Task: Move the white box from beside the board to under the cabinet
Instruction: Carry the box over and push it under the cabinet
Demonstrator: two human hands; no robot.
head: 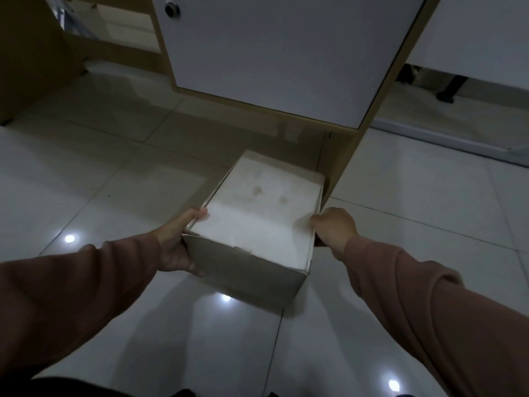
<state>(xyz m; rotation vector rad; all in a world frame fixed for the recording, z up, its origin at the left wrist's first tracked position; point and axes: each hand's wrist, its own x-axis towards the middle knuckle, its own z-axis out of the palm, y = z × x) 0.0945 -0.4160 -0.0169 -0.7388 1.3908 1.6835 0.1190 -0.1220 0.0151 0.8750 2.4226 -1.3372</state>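
The white box [257, 222] is a closed cardboard carton with a stained lid, low over the tiled floor in the middle of the view. My left hand [177, 247] grips its left side, thumb on the lid's edge. My right hand [333, 229] grips its right side. The box's far end reaches just below the front of the white-doored cabinet [274, 50], close to the cabinet's wooden side panel [340, 164]. Whether the box touches the floor cannot be told.
Glossy white floor tiles [114, 179] spread all around, with ceiling lights reflected in them. A wooden panel [31, 55] stands at the far left, with shelving behind it. A second white unit [475, 32] is at the upper right, with a dark furniture leg [449, 93] beneath it.
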